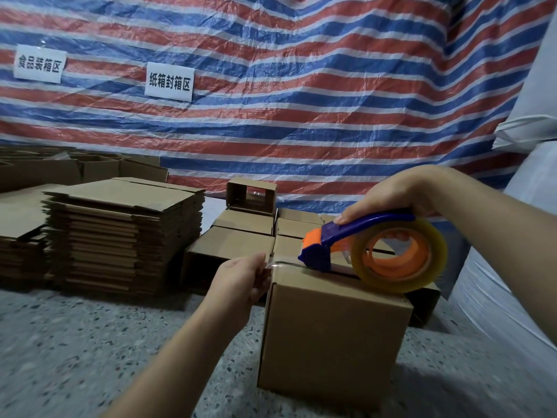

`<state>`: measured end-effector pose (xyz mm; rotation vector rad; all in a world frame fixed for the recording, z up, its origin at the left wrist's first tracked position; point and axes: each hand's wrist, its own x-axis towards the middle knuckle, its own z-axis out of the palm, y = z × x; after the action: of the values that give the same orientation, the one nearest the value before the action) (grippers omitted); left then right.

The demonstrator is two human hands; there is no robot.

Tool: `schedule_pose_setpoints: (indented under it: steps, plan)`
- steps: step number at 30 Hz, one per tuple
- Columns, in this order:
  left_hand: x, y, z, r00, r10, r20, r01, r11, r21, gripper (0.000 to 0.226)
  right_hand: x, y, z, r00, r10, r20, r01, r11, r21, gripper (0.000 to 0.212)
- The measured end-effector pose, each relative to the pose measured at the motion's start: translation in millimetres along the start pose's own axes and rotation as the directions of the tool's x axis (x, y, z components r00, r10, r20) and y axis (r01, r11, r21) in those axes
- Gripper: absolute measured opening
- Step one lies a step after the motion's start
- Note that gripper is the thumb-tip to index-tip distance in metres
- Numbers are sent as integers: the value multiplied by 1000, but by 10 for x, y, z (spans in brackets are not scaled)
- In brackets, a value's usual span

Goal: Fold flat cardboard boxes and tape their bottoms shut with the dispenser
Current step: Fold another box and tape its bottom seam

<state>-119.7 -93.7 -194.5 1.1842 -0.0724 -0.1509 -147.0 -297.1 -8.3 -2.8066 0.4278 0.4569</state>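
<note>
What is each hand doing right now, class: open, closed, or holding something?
Left hand: fingers pinch the free end of the clear tape at the box edge.
Right hand: fingers grip the tape dispenser handle.

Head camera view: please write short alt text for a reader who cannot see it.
A right hand runs a blue tape dispenser along the top seam of a cardboard box on the floor, while the left hand pinches the clear tape end at the box edge. Flat cardboard stacks stand behind.

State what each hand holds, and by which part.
The right hand grips the dispenser by its blue handle. The left hand pinches the free end of the tape at the box edge.
</note>
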Motion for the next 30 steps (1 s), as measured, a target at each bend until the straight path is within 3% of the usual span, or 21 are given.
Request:
schedule_pose_setpoints:
  steps: [6, 9, 15, 19, 21, 23, 25, 26, 28, 30]
  plan:
    - [-22, -202, -23, 971, 237, -18, -218, 919, 327, 52, -19, 17, 25, 1000, -15, -18, 16, 1000, 23, 78]
    - [-3, -184, -33, 980, 199, -16, -178, 907, 382, 50, -27, 8, 39, 999, -31, -33, 32, 999, 18, 73]
    - [-2, -188, 14, 997, 56, -47, -34, 922, 385, 46, -47, -14, 68, 999, -40, -34, 41, 999, 33, 58]
    - [31, -265, 14, 996, -26, -82, 53, 932, 359, 46, -39, -19, 71, 999, -40, -31, 41, 998, 42, 37]
    - [25, -357, -29, 993, 6, -117, 38, 927, 374, 42, -40, -21, 76, 999, -36, -29, 37, 999, 36, 36]
    - [-74, -366, -52, 976, 152, -154, -89, 932, 352, 30, -32, -18, 76, 999, -38, -31, 38, 999, 16, 48]
    - [-184, -304, -26, 927, 355, -121, -284, 875, 391, 45, -8, -9, 73, 999, -42, -35, 42, 999, 12, 48]
    - [-238, -260, 17, 913, 406, -41, -352, 835, 422, 57, 6, -1, 72, 998, -47, -39, 47, 999, 23, 41]
    - [-361, -209, 141, 900, 404, 165, -424, 718, 552, 72, 31, 11, 65, 998, -53, -43, 55, 998, 41, 33]
    - [-442, -222, 221, 889, 374, 266, -444, 552, 706, 61, 40, 6, 62, 998, -49, -38, 50, 998, 44, 36]
